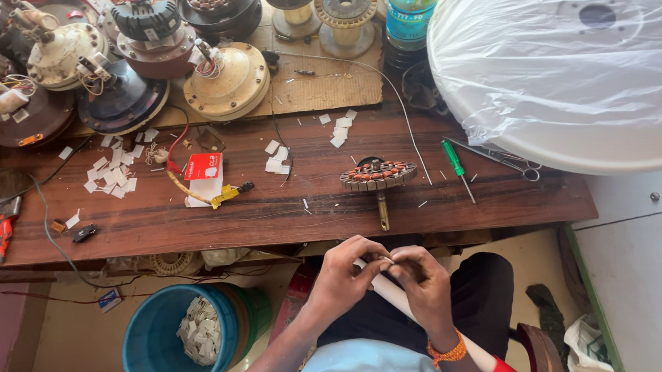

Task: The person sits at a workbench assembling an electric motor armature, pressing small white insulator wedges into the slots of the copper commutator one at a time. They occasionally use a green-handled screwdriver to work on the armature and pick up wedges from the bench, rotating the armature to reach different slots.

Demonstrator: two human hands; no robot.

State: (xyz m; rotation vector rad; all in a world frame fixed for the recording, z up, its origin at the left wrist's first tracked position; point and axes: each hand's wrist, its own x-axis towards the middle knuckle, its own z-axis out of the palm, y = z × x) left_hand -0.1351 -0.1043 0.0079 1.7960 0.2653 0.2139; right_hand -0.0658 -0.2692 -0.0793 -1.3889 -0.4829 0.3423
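Observation:
Below the edge of the wooden workbench point(272, 211), my left hand point(346, 271) and my right hand point(424, 282) meet over my lap. Both pinch the upper end of a white roll of sheet material point(395, 298) that slants down to the right, ending in a red part near my right wrist. An orange band circles that wrist. On the bench just above my hands stands a wound motor stator point(377, 175) on a shaft. A green-handled screwdriver point(456, 165) and scissors point(520, 164) lie to its right.
Several opened fan motors point(226, 79) crowd the bench's far left. White paper scraps point(111, 173) are scattered there. A large white plastic-wrapped disc point(564, 64) overhangs the right. A blue bucket point(163, 357) of paper scraps stands on the floor at left. A bottle point(410, 11) stands at the back.

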